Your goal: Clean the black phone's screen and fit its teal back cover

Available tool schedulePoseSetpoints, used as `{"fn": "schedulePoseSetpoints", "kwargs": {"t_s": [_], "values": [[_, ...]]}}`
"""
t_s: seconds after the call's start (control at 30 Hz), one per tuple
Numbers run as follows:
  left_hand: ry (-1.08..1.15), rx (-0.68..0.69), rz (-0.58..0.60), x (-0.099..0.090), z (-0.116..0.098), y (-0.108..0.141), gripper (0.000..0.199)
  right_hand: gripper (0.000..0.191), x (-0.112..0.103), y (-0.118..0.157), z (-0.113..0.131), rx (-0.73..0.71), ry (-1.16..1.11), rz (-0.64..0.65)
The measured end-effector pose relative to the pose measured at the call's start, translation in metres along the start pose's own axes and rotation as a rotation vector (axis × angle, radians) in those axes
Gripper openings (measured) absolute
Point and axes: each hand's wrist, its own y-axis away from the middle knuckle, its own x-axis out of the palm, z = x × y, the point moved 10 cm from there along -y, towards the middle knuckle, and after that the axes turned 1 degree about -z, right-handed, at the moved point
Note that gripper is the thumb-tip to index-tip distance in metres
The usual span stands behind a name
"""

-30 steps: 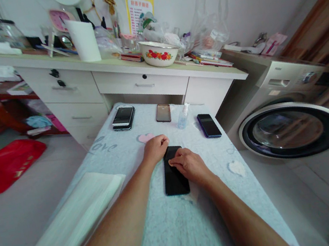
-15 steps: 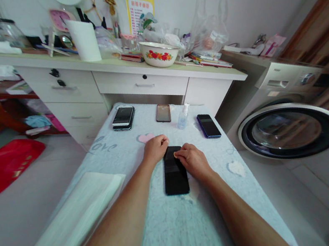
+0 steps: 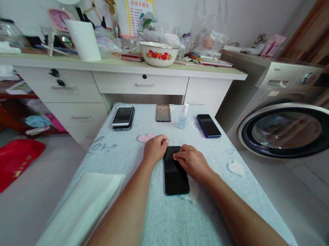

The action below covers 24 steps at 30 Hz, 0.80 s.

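One black phone (image 3: pixel 175 178), mid-frame, is under way: right hand (image 3: pixel 190 158) pinched at its screen, left hand (image 3: pixel 156 147) curled closed, contents unclear; blue phone (image 3: pixel 208 125), right of centre, lies untouched.

Beneath the right hand (image 3: pixel 193 162), a smooth, glossy black smartphone (image 3: pixel 175 180). Left of the left hand (image 3: pixel 155 148), a pale sheet (image 3: pixel 70 230), matt and papery. Under both hands, a table (image 3: pixel 171 234) covered in matt, mottled cloth (image 3: pixel 104 159). Ahead of the right hand, a spray bottle (image 3: pixel 183 118) of clear, shiny plastic. Farther ahead of both, a glossy, enamel-like bowl (image 3: pixel 160 54) and crinkled plastic bags (image 3: pixel 216 29). Right of the hands, a washing machine (image 3: pixel 288 77) with a metallic sheen.
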Motion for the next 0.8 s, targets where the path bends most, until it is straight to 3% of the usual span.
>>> {"fn": "schedulePoseSetpoints", "kwargs": {"t_s": [0.43, 0.8], "values": [[-0.006, -0.006, -0.011, -0.001, 0.001, 0.0, 0.021, 0.023, 0.005, 0.007, 0.031, -0.134, 0.007, 0.141], [0.008, 0.003, -0.012, 0.0, 0.001, -0.001, 0.02, 0.021, 0.008, 0.009, 0.036, -0.16, -0.007, 0.149]]}}
